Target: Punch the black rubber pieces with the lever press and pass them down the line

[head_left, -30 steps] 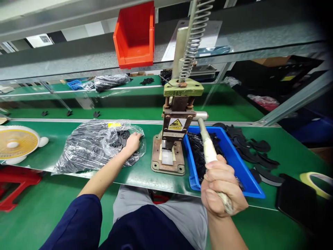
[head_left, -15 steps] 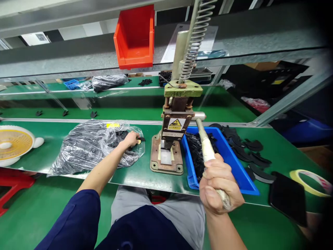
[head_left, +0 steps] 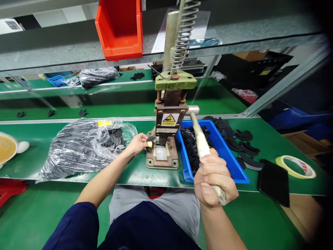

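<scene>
My left hand is pinched on a small black curved piece at the left side of the hand press. Something yellow shows at the tip of that hand's thumb. Below the press head lies a pale block on the rusty base plate. My right hand is wrapped round the lower end of the wrapped press lever, which slants down toward me. Left of the press, an open clear plastic bag holds many black curved pieces.
A blue bin of thin black parts stands right of the press. Beyond it lie loose black curved pieces, a black phone-like slab and a tape roll. A red bin sits on the shelf above. A fan is far left.
My left hand has moved right, from the bag's opening to the press, carrying the black curved piece. My right hand stays on the lever. The whole view has shifted slightly.
</scene>
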The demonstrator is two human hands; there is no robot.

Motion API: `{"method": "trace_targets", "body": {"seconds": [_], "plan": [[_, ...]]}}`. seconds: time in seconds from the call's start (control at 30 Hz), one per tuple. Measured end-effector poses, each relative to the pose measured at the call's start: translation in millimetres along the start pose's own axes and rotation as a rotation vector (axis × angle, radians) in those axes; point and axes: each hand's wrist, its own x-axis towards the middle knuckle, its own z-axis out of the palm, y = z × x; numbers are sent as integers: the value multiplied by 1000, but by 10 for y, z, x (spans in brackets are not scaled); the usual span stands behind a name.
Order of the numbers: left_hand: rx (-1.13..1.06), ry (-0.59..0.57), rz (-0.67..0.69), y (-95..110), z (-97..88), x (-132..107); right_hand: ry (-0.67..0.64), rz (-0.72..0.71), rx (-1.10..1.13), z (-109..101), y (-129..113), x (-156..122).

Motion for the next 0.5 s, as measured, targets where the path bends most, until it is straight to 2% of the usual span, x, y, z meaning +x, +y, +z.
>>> {"method": "trace_targets", "body": {"seconds": [0.17, 0.37, 0.5], "plan": [[-123, -7, -84, -52, 192, 78, -22, 24, 1, -12, -24, 1], [-168, 14, -126, -36, 227, 120, -16, -64, 10, -31, 26, 18], [-117, 11, -161, -20, 224, 136, 5, -51, 27, 13, 21, 33]]}}
